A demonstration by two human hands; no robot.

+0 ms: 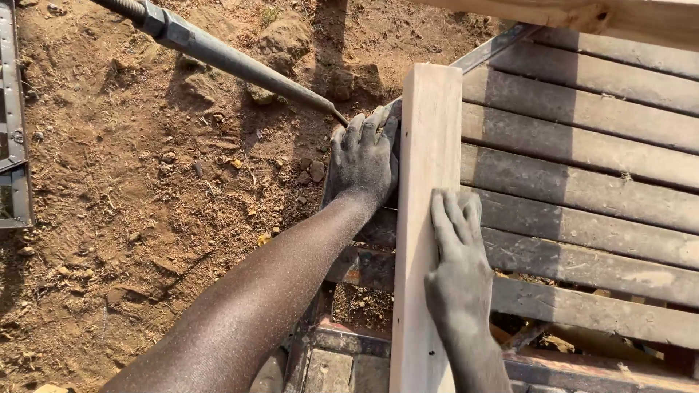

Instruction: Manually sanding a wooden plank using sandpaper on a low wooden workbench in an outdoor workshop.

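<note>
Sunlit reddish dirt ground [138, 196] strewn with stones [314, 171]; dark weathered wooden slats [582, 189] lie at right.

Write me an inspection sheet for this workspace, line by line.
Surface: dark slatted wooden platform on a metal frame, over bare soil.
Job's things: pale wooden plank lying across the slats.
Clutter: stones and clods on the soil.
Grippers: left hand presses the plank's left edge; right hand lies flat on top.
Cables: nothing seen.
Surroundings: long metal rod pointing toward the left hand; metal frame at far left.
</note>
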